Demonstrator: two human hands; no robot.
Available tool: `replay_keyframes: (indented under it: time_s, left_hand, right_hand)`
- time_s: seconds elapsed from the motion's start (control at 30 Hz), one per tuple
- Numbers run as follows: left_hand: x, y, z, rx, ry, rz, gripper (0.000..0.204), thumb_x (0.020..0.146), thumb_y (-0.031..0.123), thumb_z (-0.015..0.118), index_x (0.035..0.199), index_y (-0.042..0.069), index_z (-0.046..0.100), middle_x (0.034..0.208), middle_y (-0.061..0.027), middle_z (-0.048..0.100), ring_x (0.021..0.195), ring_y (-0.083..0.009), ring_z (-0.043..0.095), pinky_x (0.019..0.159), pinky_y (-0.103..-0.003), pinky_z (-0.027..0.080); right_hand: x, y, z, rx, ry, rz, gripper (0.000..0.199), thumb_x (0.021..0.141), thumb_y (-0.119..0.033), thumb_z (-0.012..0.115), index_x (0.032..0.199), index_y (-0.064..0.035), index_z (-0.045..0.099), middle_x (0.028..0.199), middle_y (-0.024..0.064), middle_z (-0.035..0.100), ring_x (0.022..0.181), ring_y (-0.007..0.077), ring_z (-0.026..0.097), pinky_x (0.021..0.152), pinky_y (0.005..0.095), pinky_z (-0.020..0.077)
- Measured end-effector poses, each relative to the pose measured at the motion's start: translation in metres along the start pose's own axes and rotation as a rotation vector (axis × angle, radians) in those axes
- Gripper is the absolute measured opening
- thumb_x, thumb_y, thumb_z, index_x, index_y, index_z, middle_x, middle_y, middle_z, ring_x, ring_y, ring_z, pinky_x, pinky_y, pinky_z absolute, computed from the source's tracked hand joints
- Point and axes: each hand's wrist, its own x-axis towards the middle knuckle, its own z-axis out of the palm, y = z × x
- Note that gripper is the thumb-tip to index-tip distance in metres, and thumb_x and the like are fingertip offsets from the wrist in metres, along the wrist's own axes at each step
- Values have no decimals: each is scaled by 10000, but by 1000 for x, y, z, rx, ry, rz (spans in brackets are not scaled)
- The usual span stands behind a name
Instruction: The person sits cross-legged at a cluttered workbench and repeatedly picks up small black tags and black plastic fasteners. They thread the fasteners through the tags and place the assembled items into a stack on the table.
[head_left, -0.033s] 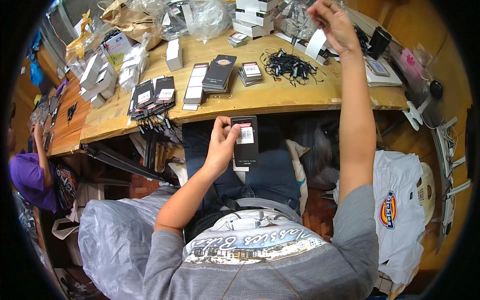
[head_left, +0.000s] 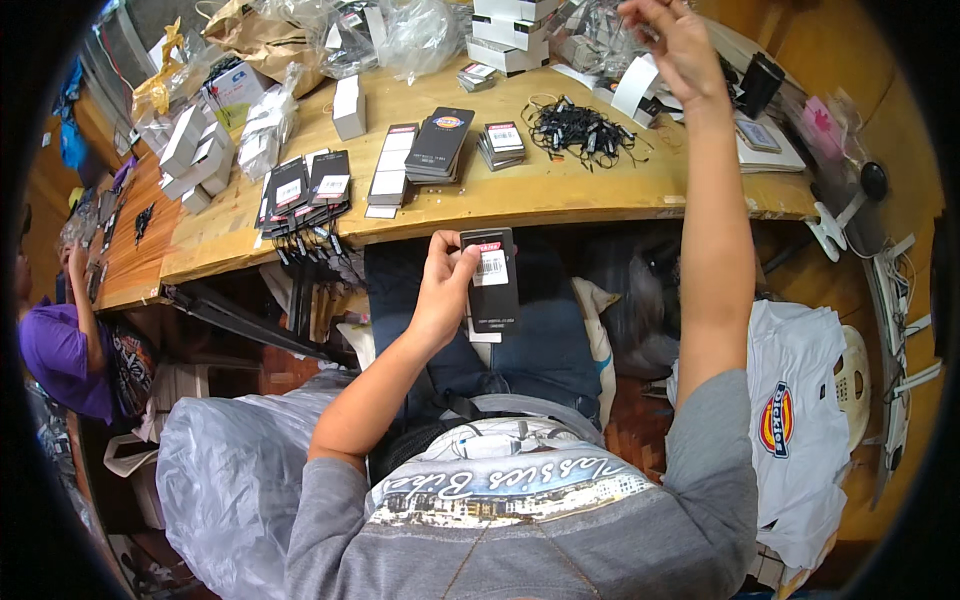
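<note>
Over my lap, my left hand (head_left: 443, 285) grips a black hang tag (head_left: 494, 306) with a white barcode label near its top. The thumb presses on its front, and a white card edge shows below it. My right hand (head_left: 678, 55) is raised above the far right part of the table, its fingers bent together; whatever is in them, if anything, is too small to make out. Below and left of that hand lies a tangled heap of black tag strings (head_left: 580, 133). A stack of black tags (head_left: 440, 145) and a stack of labelled cards (head_left: 502, 145) lie left of the heap.
Strung black tags (head_left: 305, 190) hang over the table's (head_left: 600, 195) front edge at left. White boxes (head_left: 195, 150) and plastic bags (head_left: 415, 40) crowd the back and left. A phone (head_left: 757, 136) lies far right. Someone in purple (head_left: 65, 360) sits at left.
My right hand has shifted very slightly to the right. The hang tag in my left hand is tilted a little differently.
</note>
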Motion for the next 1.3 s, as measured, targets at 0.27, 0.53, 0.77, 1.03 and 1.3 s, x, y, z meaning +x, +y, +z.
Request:
replay_keyframes:
  time_s: [0.27, 0.53, 0.77, 1.03, 1.3]
  left_hand:
    - [-4, 9, 11, -185, -62, -69, 135, 867, 125, 322, 959, 48, 259, 900, -224, 533, 779, -273, 575, 664, -346, 496]
    - [-1, -1, 0, 15, 74, -12, 193, 805, 58, 469, 969, -19, 403, 846, -152, 557, 761, -237, 586, 661, -327, 500]
    - [-8, -1, 4, 143, 217, 198, 237, 733, 20, 569, 935, 7, 445, 825, -66, 548, 745, -118, 544, 661, -234, 463]
    - [-16, 5, 8, 355, 330, 394, 265, 676, -7, 626, 891, -1, 471, 792, -51, 546, 714, -83, 522, 640, -201, 429]
    - [-20, 3, 3, 624, 260, 622, 233, 678, -35, 606, 874, -4, 483, 746, -86, 585, 650, -108, 568, 568, -206, 449]
  right_hand:
    - [-11, -55, 21, 465, 36, -109, 130, 755, -112, 562, 854, -48, 508, 761, 68, 579, 701, 154, 554, 640, 235, 445]
    - [-48, -49, 22, 706, -245, -116, 165, 782, -219, 533, 826, -60, 540, 716, 18, 528, 638, 90, 479, 576, 183, 347]
    - [-167, -30, 111, 218, 10, 351, 99, 703, -56, 615, 753, 11, 562, 636, 34, 545, 515, 63, 493, 467, 166, 400]
    - [-214, 17, 150, 139, 88, 593, 68, 702, -7, 591, 733, 22, 538, 717, 47, 531, 543, 42, 475, 470, 154, 386]
    - [-220, 28, 153, 291, 110, 560, 55, 685, 8, 585, 678, -1, 531, 875, 62, 497, 654, 51, 483, 575, 169, 392]
